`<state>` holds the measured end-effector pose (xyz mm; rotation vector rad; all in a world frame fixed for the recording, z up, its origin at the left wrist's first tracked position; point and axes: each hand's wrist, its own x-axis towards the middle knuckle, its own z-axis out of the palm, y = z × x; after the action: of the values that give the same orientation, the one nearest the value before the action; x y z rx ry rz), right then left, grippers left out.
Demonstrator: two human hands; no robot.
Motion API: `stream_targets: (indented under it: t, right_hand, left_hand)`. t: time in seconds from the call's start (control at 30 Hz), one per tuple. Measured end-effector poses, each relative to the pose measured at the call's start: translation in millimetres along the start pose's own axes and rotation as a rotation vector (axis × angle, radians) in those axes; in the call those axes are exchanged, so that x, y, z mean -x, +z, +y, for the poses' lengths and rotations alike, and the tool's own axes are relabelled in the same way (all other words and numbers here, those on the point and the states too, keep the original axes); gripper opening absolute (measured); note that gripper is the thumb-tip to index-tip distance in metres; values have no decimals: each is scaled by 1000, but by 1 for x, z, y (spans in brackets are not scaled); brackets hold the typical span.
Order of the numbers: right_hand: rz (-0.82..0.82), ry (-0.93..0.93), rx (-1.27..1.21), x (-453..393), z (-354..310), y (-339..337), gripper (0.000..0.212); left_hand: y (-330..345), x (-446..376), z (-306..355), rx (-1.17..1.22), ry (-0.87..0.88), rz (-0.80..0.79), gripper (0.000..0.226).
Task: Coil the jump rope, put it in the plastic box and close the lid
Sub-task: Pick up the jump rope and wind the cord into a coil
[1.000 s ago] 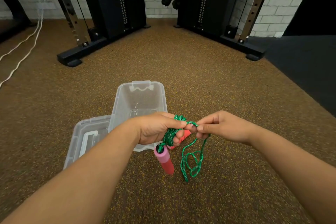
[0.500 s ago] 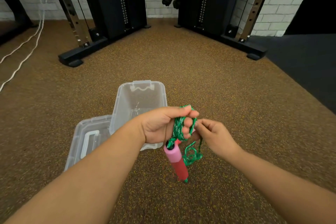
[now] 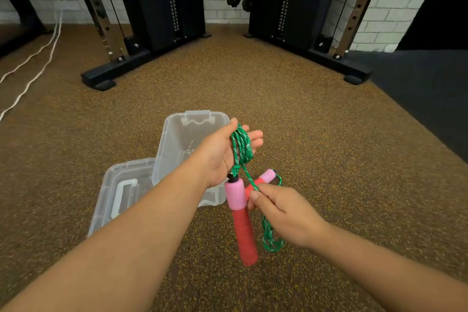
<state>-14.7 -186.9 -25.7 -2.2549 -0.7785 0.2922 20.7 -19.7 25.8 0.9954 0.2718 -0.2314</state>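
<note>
Over on the far left a white cable (image 3: 38, 63) snakes along the speckled floor (image 3: 316, 147), with black gym frames (image 3: 157, 7) behind. Next comes the clear lid (image 3: 121, 185), lying flat on the floor and touching the open box (image 3: 177, 134) just beyond it. Left hand (image 3: 222, 152) is up over the box, palm open and fingers spread, with loops of the green rope (image 3: 241, 145) draped round it. One pink and red handle (image 3: 240, 220) dangles straight down off that coil. Right hand (image 3: 281, 213) is just beside it, lower, thumb and fingers pinching a strand of rope, more slack hanging below. The second handle (image 3: 263, 180) pokes out above the right hand's knuckles.
</note>
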Motion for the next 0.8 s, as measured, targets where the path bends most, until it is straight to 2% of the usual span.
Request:
stream_targets:
  t: [0.07,0.23,0.33,0.47,0.57,0.67,0.73,0.8]
  right_hand:
    - [11,-34,26,0,-10,-8,34]
    - [141,-56,-274,-10,-25,-26,25]
    - [185,-63,-332,-17,-22,-34,22]
    - [278,-49,-389,-24,-20,-53,26]
    - [314,23,-296,-31,-10,-63,28]
    - [271,129,-325,-34,4,-59,30]
    - [222,177,-387,-32,10,-55,31]
    - [121,245,-455,-28,15,-52,35]
  left_hand:
    - [0,0,0,-83,-31,2,51]
    - [2,3,-4,-252,-96,-25,66]
    - [5,5,-4,-336,-127,-27,72]
    - [2,10,-5,-504,-201,-172,83]
    - [1,16,-6,-631,-259,-277,74]
    - [1,19,-6,-644,-241,-326,47]
    - [0,18,-6,-596,-211,-306,34]
    - [-1,16,-5,-562,-177,-254,32]
